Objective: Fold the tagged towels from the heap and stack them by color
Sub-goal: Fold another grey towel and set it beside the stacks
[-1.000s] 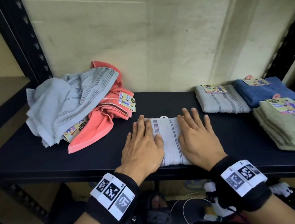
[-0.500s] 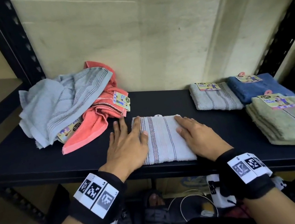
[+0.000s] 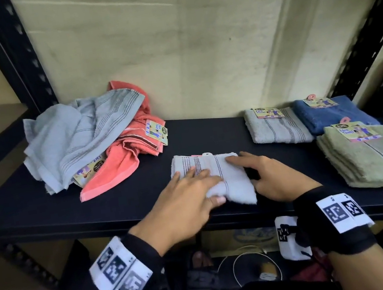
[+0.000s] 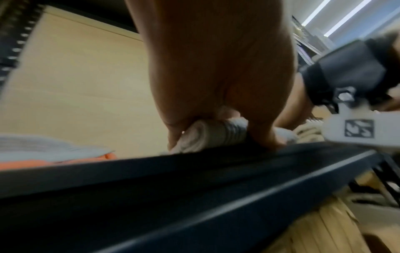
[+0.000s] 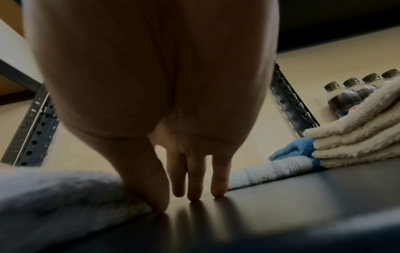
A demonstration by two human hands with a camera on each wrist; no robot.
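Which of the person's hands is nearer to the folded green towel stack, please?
Right. The right hand rests at the white towel's right edge, across a strip of bare shelf from the green stack. The left hand grips the white towel's near-left corner, farther away.

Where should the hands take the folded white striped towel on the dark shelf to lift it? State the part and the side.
Take the folded white striped towel by its two short side edges, one from the left and one from the right. It lies flat in loose layers, and the left hand already grips its near left corner, so pinching both sides probably keeps the fold together.
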